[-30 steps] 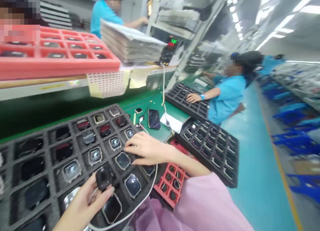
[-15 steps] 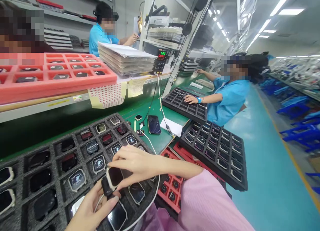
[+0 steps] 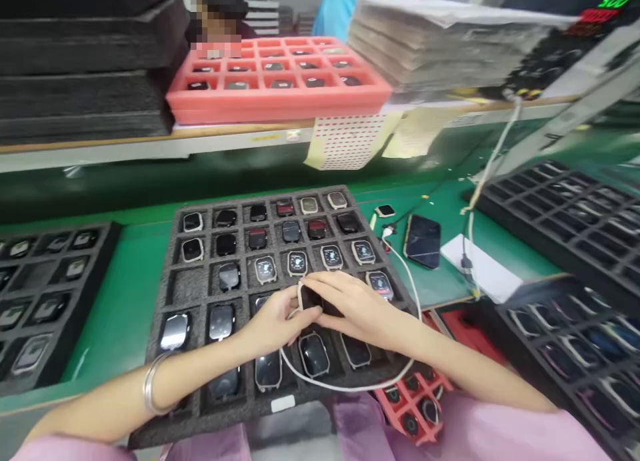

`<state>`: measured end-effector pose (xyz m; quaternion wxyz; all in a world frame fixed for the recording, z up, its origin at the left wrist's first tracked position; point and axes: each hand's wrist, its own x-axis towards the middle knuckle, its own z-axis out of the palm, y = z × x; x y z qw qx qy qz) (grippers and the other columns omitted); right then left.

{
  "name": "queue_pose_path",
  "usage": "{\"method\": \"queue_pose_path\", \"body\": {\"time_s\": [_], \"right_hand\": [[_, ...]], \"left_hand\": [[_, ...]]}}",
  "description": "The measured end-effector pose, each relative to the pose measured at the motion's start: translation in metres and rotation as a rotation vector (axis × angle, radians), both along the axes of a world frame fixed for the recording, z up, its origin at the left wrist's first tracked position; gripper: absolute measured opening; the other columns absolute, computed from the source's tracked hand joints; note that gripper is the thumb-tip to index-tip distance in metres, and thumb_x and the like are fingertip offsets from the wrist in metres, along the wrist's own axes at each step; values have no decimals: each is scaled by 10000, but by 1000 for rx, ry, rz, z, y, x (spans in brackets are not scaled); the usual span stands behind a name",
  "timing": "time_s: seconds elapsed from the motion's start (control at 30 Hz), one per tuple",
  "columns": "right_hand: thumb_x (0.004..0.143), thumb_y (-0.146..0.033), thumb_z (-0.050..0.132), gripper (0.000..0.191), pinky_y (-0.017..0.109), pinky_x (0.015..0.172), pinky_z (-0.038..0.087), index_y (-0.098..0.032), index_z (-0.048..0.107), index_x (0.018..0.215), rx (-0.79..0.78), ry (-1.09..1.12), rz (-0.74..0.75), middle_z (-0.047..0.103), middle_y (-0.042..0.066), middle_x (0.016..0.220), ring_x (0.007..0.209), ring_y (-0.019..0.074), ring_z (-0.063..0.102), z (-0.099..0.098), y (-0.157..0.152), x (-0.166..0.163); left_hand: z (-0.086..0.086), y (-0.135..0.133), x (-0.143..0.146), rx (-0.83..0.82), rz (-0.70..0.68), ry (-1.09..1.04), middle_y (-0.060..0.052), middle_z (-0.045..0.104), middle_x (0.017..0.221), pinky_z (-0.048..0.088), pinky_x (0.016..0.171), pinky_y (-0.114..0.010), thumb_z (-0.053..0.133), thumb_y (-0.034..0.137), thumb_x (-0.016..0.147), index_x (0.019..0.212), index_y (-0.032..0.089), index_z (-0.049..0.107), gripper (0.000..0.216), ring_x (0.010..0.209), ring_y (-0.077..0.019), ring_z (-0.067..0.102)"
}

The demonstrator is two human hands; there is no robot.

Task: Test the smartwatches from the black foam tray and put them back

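A dark foam tray (image 3: pixel 200 408) with many pockets lies on the green bench in front of me, most pockets holding smartwatch bodies. Over its near middle my left hand (image 3: pixel 277 318) and my right hand (image 3: pixel 350 304) meet, both closed round one smartwatch body (image 3: pixel 309 297) with a pale rim and dark screen. A white charging cable (image 3: pixel 345 385) loops from under my hands across the tray and up to the right. A metal bangle (image 3: pixel 153 388) sits on my left wrist.
Another dark tray (image 3: pixel 30 314) with watches lies at the left, more dark trays (image 3: pixel 565 214) at the right. A phone (image 3: pixel 423 240) and white paper (image 3: pixel 483 266) rest on the bench. A red tray (image 3: pixel 280 104) and stacked foam stand on the shelf behind. A red tray (image 3: pixel 420 401) is near my lap.
The view has swung left and down onto the tray. My hands have come together over the tray's middle, both now gripping the watch that the right hand had lifted.
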<state>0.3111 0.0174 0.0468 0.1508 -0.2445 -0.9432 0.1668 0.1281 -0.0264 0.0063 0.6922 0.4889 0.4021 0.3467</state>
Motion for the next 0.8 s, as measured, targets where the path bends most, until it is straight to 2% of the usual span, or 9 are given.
{"method": "queue_pose_path", "body": {"time_s": [0.13, 0.2, 0.27, 0.33, 0.43, 0.67, 0.8], "right_hand": [[840, -239, 635, 410, 419, 866, 530, -129, 527, 1220, -35, 68, -7, 622, 132, 1128, 1029, 256, 604, -6, 0, -4], [830, -226, 634, 408, 410, 855, 533, -147, 522, 1213, -64, 123, -15, 623, 117, 1114, 1017, 247, 606, -9, -1, -5], [826, -215, 629, 405, 406, 841, 532, -152, 516, 1210, -85, 169, -22, 629, 111, 1097, 998, 241, 606, -10, -3, -5], [817, -208, 638, 403, 403, 827, 528, -149, 517, 1198, -106, 195, -21, 640, 104, 1069, 969, 232, 607, -11, -5, -5], [806, -224, 663, 402, 399, 814, 522, -151, 528, 1179, -134, 209, -19, 650, 96, 1040, 941, 226, 608, -11, -5, -5], [830, -246, 653, 401, 392, 797, 516, -151, 521, 1196, -110, 234, -8, 654, 96, 1032, 923, 225, 611, -12, -7, -4], [833, -269, 656, 416, 397, 802, 518, -140, 518, 1203, -86, 229, -2, 651, 106, 1048, 930, 229, 608, -15, -8, -2]], "left_hand": [[0, 1, -3, -20, 9, -26, 89, 439, 552, 245, 342, -166, 611, 357, 841, 938, 128, 565, 254, 356, -34, 344], [1, 0, -5, -34, 13, -44, 82, 454, 563, 274, 368, -173, 636, 351, 823, 925, 132, 585, 247, 380, -40, 354], [2, -1, -5, -11, 27, -64, 47, 527, 635, 376, 470, -191, 658, 337, 808, 925, 133, 614, 240, 488, -70, 454], [3, -1, -5, 33, 36, -78, -1, 607, 766, 448, 651, -233, 662, 328, 807, 942, 134, 641, 237, 680, -122, 547], [3, -1, -5, 63, 17, -72, -36, 646, 883, 442, 786, -281, 647, 346, 818, 997, 134, 655, 277, 829, -174, 565], [0, -1, -7, 74, -7, -12, -16, 579, 788, 410, 673, -262, 638, 366, 821, 1014, 118, 637, 314, 706, -148, 489], [2, -2, -7, 101, -13, 17, -14, 554, 801, 400, 704, -266, 612, 316, 840, 967, 120, 632, 234, 737, -150, 472]]}}
